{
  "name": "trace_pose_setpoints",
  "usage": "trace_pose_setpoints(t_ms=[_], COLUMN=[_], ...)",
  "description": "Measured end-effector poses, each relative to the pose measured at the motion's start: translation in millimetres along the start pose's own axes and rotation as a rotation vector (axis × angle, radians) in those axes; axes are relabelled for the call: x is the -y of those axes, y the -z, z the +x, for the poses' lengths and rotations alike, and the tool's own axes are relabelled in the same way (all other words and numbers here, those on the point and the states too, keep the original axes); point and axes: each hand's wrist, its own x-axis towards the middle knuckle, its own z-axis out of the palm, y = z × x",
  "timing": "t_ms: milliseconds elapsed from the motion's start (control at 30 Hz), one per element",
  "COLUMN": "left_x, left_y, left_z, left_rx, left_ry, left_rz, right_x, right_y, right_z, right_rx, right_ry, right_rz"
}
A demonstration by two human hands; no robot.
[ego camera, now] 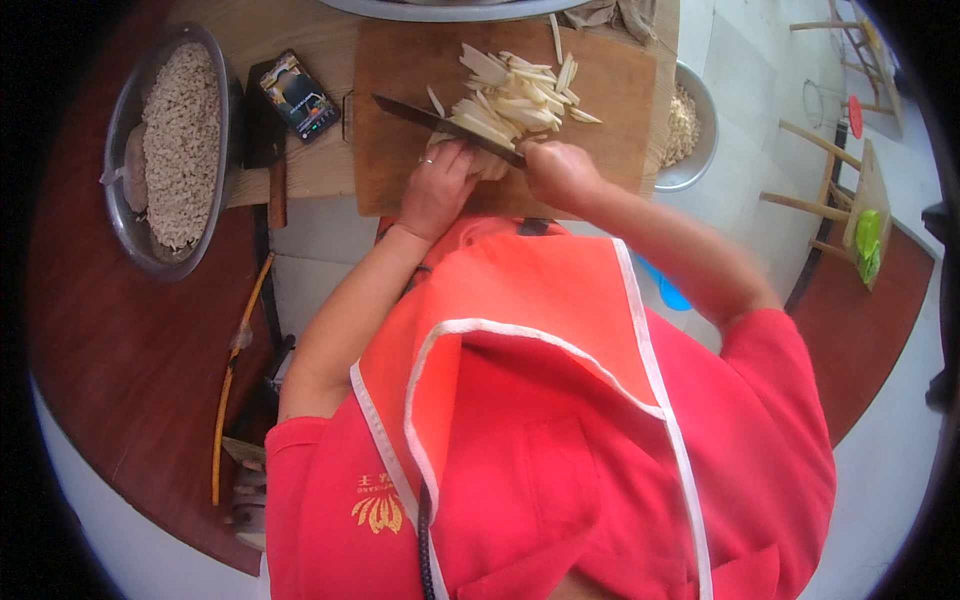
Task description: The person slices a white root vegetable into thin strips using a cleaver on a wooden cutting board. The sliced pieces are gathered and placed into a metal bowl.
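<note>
My right hand [559, 174] is closed round the handle of a kitchen knife [442, 126], whose long dark blade points up and left across the wooden cutting board [397, 180]. My left hand [442, 184], with a ring on one finger, presses with bent fingers on pale sliced vegetable pieces [491, 166] just below the blade. Beyond the blade lies a loose heap of pale vegetable strips [517, 90], with a few stray strips around it. The kind of vegetable cannot be told. The blade hides part of the pieces.
A metal basin [221, 161] of pale chopped bits stands at the left. Beside the board lie a phone [300, 97] and a cleaver [277, 187]. A large metal vessel's rim [450, 10] is at the top, near a cloth [619, 16]. A smaller bowl [701, 154] of chopped bits is at the right.
</note>
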Motion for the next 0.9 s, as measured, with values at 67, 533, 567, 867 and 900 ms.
trace_pose_setpoints(t_ms=[67,533,567,867,900], left_x=[4,6,4,2,2], left_y=[2,3,3,2,2], left_z=[3,-2,-2,-4,-6], left_rx=[-0.019,-0.060,-0.053,-0.041,-0.041], left_ry=[-0.007,-0.032,-0.019,0.024,0.031], left_rz=[0.025,0.050,0.052,0.003,0.017], right_x=[-3,15,10,2,3], right_y=[-17,58,56,-12,-22], right_z=[9,-24,-26,4,8], right_rx=[-0.068,0.069,0.078,0.003,-0.003], right_ry=[-0.005,-0.021,-0.008,0.003,0.000], right_rz=[0.059,-0.005,-0.010,-0.013,-0.012])
